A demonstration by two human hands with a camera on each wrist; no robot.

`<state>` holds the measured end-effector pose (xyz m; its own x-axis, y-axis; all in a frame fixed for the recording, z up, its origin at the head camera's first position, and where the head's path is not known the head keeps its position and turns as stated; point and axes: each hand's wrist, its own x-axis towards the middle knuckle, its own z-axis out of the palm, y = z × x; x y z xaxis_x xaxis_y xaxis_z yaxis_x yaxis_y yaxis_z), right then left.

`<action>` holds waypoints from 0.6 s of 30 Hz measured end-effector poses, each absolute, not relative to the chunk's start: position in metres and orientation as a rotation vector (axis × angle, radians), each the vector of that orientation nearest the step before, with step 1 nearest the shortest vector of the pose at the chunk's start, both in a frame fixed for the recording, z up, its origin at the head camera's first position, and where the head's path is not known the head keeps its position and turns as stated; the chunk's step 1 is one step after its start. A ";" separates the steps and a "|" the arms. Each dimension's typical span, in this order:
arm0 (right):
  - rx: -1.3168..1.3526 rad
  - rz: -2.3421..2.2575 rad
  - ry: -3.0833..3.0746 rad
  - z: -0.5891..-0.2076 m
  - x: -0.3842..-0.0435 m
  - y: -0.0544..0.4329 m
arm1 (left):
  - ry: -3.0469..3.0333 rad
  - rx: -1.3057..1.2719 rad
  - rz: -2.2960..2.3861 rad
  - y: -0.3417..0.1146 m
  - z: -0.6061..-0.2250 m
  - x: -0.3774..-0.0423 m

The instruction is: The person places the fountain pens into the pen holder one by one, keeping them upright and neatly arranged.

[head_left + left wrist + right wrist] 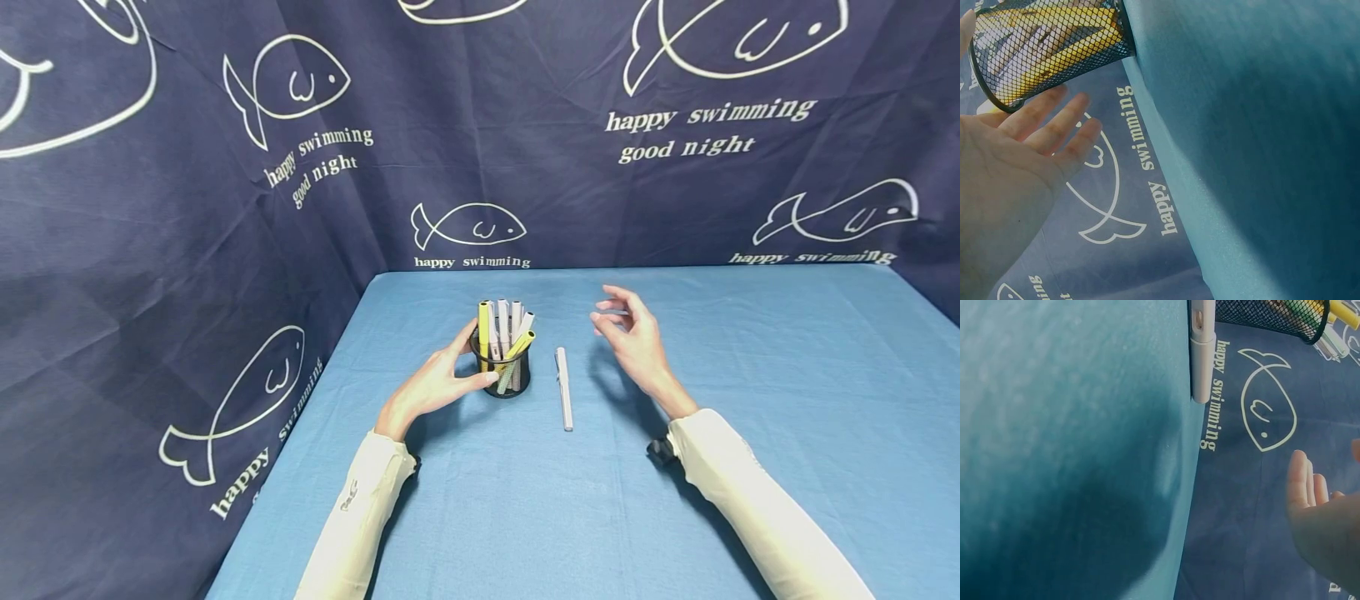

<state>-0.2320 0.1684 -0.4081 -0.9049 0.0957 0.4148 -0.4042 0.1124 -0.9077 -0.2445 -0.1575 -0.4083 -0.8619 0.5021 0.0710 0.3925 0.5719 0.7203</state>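
A black mesh pen holder [517, 382] stands upright on the blue cloth, filled with several yellow and white pens. My left hand [438, 382] holds it from the left, thumb across its front and index finger at the far side of its rim. In the left wrist view the other fingers [1075, 147] extend below the mesh cup [1047, 53], fairly straight. A single white pen [565, 390] lies on the cloth to the right of the holder. Beyond that pen, my right hand [636, 343] hovers above the cloth with bent, loose fingers and nothing between them.
Blue cloth [480, 517] covers the table. Dark blue curtains [570, 208] printed with white fish and lettering hang behind and along the left side. A small black object [660, 452] sits under the right cuff.
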 end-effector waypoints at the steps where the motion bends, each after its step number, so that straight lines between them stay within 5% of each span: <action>1: 0.296 1.851 -2.035 -0.408 -0.232 0.169 | 2.656 0.758 1.166 -0.157 -0.408 -0.244; 18: 0.225 1.901 -2.148 -0.411 -0.234 0.169 | 2.665 0.754 1.157 -0.158 -0.409 -0.245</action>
<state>-0.2341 0.1688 -0.4112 -0.9533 0.0581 0.2965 -0.2873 0.1303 -0.9490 -0.2446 -0.1580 -0.4085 -0.8647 0.4975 0.0691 0.3901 0.5786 0.7163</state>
